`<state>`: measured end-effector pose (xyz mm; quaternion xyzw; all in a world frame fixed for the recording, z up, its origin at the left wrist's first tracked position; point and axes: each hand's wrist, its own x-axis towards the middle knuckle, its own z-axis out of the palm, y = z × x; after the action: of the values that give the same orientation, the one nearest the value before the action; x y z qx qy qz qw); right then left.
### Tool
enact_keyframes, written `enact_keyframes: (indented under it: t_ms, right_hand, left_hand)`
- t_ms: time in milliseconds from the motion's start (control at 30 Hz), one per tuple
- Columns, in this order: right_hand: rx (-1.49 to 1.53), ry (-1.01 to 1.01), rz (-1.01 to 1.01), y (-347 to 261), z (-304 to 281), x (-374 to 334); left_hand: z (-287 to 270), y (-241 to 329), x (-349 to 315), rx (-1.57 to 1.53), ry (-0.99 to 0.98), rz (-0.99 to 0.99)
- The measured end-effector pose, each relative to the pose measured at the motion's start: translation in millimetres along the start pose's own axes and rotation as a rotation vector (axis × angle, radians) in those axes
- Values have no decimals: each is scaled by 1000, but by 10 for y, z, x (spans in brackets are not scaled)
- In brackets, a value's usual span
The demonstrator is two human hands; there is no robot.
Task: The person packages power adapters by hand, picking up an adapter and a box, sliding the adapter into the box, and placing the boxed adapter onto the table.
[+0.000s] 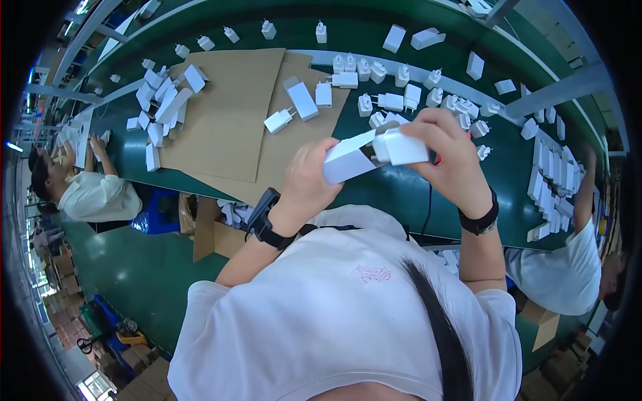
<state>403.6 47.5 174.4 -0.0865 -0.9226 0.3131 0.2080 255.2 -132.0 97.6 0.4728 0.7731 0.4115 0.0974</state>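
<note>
My left hand (307,175) is closed round a small white carton (344,160), held above the near part of the bench. In my right hand (455,157) is a white plug charger (405,148), pinched between thumb and fingers. The charger is up against the carton's open right end; how far any of it reaches inside I cannot tell. Beyond my hands, a loose charger (279,121) and another white carton (302,101) lie on a brown cardboard sheet (224,120). Several more chargers (390,101) stand and lie close together behind my right hand.
A heap of white cartons (170,107) sits at the cardboard's left. Past a pale rail, a green belt (294,37) carries spaced chargers and cartons. Stacked cartons (552,177) stand at the right. One person (100,194) works at the left, another (562,267) at the right.
</note>
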Motion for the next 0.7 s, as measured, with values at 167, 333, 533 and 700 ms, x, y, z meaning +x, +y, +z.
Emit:
enact_keyframes:
  t_ms: [167,333,533,700]
  right_hand:
    - [-127,-9,-84,65,95,23]
    - [-71,-73,-80,144,234,100]
    - [144,-146,5,160,313,317]
    - [396,18,399,364,491,434]
  left_hand:
    - [64,20,4,-109,-145,-75]
    - [125,-95,37,-194,-202,-196]
    - [188,-342,117,-240,-121,-202]
    - [147,-392,346,-344,-12,-291]
